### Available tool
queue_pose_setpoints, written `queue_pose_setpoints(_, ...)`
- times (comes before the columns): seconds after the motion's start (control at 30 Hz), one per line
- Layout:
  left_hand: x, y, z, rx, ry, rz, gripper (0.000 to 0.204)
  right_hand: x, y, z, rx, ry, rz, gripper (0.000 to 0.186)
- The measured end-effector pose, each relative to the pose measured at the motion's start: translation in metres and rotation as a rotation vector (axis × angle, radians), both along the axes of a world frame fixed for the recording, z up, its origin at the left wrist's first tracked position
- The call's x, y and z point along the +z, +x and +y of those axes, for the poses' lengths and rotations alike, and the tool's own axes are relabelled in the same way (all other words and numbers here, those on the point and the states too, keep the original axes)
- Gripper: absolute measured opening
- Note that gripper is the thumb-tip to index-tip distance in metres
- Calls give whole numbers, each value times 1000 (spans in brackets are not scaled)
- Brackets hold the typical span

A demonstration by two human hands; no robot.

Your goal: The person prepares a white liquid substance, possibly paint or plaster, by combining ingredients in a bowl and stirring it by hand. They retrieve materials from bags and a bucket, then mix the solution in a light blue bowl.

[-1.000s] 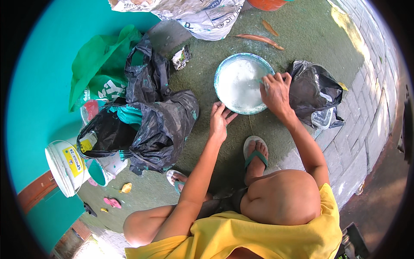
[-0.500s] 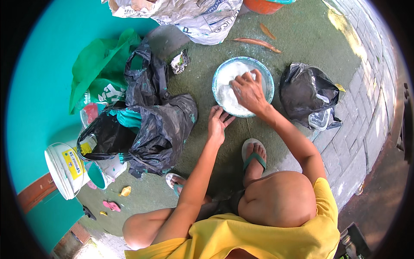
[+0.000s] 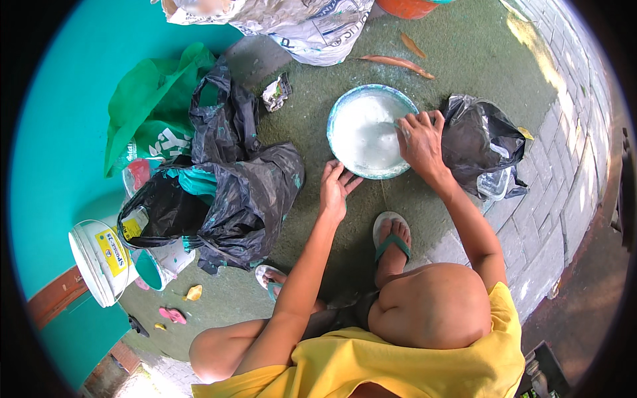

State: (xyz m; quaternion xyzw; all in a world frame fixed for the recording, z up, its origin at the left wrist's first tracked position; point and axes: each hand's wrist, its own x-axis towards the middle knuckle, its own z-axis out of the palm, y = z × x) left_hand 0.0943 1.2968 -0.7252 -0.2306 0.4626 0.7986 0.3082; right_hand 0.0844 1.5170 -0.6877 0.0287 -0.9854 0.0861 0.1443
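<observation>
A round basin [image 3: 337, 106] with a paint-stained blue rim sits on the ground and holds white powder or paste [image 3: 361, 129] with an uneven surface. Under its near left edge, my left hand [image 3: 336, 191] grips the rim with the fingers tucked beneath it. My right hand [image 3: 422, 140] is over the right side of the rim, fingers bent and drawn together. Whatever those fingertips hold, if anything, is hidden.
A black plastic bag [image 3: 474, 136] with a clear container stands right of the basin. To the left are a larger black bag [image 3: 255, 192], a green bag [image 3: 156, 99] and a white bucket [image 3: 93, 259]. A white sack [image 3: 312, 33] and an orange pail [image 3: 405, 6] stand beyond.
My right hand has moved from over the middle of the white material to the basin's right rim, uncovering a smoother, wet-looking surface. My left hand stays on the rim.
</observation>
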Motion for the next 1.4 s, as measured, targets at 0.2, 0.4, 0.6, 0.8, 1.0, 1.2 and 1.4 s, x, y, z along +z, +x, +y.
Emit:
queue_pose_setpoints(0.2,0,1,0,8,4,-1,19,-2,28,-34,97,-137,-93,13)
queue_pose_setpoints(0.4,-5,1,0,18,13,-19,18,-7,-1,-57,182,-146,-61,16)
queue_pose_setpoints(0.6,-5,1,0,4,26,0,17,-11,-46,-30,102,-37,59,16)
queue_pose_setpoints(0.8,1,1,2,5,11,10,16,-3,-31,5,-26,17,60,15)
queue_pose_setpoints(1.0,-3,2,0,8,0,-6,18,3,17,-4,-28,-38,-45,15)
queue_pose_setpoints(1.2,0,2,2,10,0,-2,17,-5,29,-36,74,-140,-80,11)
queue_pose_setpoints(1.4,-4,2,1,12,7,-9,17,-9,-12,-52,163,-194,-61,13)
